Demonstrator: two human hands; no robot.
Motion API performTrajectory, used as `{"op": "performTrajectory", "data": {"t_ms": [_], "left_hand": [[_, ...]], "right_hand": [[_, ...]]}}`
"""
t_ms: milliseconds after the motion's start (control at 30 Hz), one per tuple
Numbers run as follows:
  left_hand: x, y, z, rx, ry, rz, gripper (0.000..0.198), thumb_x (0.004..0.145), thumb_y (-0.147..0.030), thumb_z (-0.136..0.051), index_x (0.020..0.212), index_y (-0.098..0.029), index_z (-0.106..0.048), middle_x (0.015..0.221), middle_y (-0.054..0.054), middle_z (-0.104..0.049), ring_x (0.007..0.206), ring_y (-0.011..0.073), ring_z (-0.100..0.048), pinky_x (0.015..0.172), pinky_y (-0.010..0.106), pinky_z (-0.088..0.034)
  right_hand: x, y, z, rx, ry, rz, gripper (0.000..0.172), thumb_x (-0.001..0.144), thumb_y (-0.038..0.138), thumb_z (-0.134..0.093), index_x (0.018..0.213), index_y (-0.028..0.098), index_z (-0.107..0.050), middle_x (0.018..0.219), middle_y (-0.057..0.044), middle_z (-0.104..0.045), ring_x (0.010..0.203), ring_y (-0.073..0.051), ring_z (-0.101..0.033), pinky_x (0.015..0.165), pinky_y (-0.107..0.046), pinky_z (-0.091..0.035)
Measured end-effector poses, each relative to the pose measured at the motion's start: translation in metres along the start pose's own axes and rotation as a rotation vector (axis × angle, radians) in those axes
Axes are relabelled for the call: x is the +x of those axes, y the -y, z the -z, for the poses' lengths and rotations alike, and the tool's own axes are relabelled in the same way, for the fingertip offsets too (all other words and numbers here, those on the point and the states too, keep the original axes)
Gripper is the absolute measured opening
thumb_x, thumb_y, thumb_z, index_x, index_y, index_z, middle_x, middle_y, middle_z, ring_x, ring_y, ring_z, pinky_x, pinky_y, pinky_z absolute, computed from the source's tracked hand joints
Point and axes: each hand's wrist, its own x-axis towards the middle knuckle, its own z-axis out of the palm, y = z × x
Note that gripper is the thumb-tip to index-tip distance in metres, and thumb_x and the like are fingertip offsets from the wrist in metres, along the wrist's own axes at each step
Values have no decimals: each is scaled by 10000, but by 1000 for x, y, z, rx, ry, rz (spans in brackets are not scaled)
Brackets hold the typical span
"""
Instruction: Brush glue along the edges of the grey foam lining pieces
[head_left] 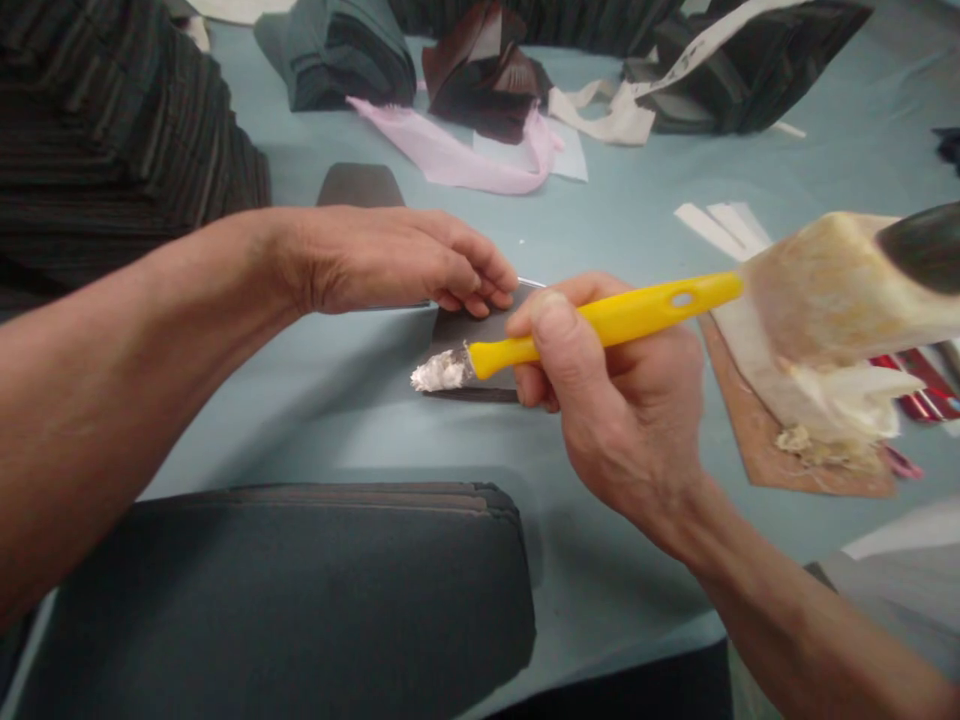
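Note:
My right hand [630, 400] is closed around the yellow handle of a brush [637, 312]. Its short bristles [442, 371] are caked with white paste and sit over the near left part of a dark flat piece [480, 325]. My left hand [405, 258] reaches in from the left, fingers bent and pressed together at the far side of that piece. A thin metal strip [532, 283] shows beyond the fingertips, and a straight edge shows below the palm; most of it is hidden under the hand, which seems to hold it down.
A thick pile of dark pieces [300, 590] lies in front. A tall stack [112, 130] rises at left. Behind are folded dark bundles [337, 60] and a pink cloth strip [465, 165]. At right, a paste-stained container [832, 285] stands near a brown board [739, 410].

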Motion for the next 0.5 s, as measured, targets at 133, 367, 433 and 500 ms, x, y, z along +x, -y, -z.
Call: {"op": "performTrajectory", "data": {"t_ms": [133, 367, 433, 500], "left_hand": [[6, 7, 3, -2, 1, 10, 649, 941, -393, -360, 1357, -25, -696, 1209, -10, -796, 1255, 258, -712, 1160, 493, -510], [14, 13, 0, -50, -46, 91, 421, 919, -306, -573, 1260, -182, -785, 1158, -8, -825, 1148, 254, -775, 1175, 526, -576], [15, 12, -2, -39, -59, 101, 415, 921, -295, -554, 1246, -179, -785, 1160, -16, -828, 1130, 226, -777, 1159, 486, -587], [16, 13, -3, -23, -67, 102, 414, 915, -290, -540, 1230, -187, -788, 1185, -28, -828, 1144, 203, -773, 1160, 452, -585]], "right_hand": [[2, -10, -4, -6, 22, 47, 257, 1071, 401, -638, 886, 229, -687, 685, 49, -615, 604, -99, -563, 623, -284, -491], [0, -15, 14, -27, -8, 116, 280, 1097, 377, -630, 863, 227, -671, 586, 64, -559, 491, -84, -494, 480, -250, -398], [-3, -15, 23, -45, -15, 104, 302, 1100, 414, -635, 867, 225, -671, 580, 65, -565, 481, -79, -493, 455, -240, -382], [-5, -16, 32, -64, -23, 96, 318, 1100, 446, -638, 873, 225, -671, 579, 67, -569, 476, -75, -493, 442, -231, -380]]}}
